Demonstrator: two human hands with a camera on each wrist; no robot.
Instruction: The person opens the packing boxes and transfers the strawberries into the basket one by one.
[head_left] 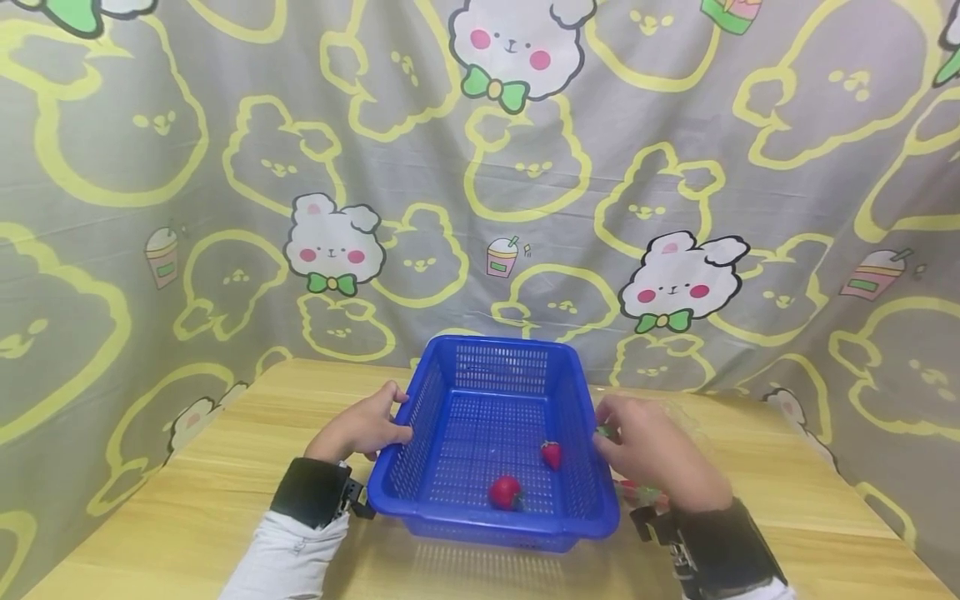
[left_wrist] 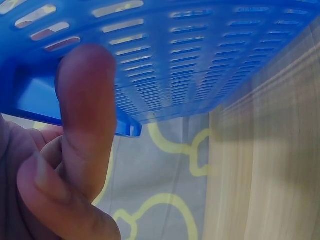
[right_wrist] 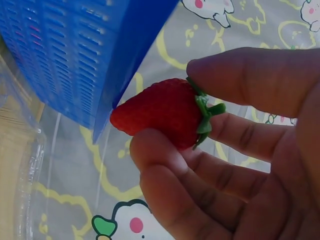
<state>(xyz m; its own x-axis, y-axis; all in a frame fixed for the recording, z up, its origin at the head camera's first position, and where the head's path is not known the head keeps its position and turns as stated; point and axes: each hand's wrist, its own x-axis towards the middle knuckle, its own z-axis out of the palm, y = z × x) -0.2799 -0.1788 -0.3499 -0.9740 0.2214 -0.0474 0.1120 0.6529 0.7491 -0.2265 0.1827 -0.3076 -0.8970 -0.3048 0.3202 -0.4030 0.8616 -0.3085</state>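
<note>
A blue plastic basket (head_left: 491,521) with slotted walls stands on the wooden table. Its left rim is gripped by my left hand (head_left: 367,425); in the left wrist view a finger (left_wrist: 87,115) lies against the outer side of the slotted wall. Just outside the right rim, my right hand (head_left: 648,437) pinches a red strawberry (right_wrist: 160,110) with green leaves between thumb and fingertips, its tip pointing at the basket. Inside the basket lie a small strawberry (head_left: 551,454) and a rounder red fruit (head_left: 506,492) with a bit of green.
More red fruit (head_left: 628,492), partly hidden by my right wrist, lies right of the basket. Clear plastic (right_wrist: 32,130) shows there in the right wrist view. A patterned grey curtain (head_left: 420,317) hangs behind the table (head_left: 225,467).
</note>
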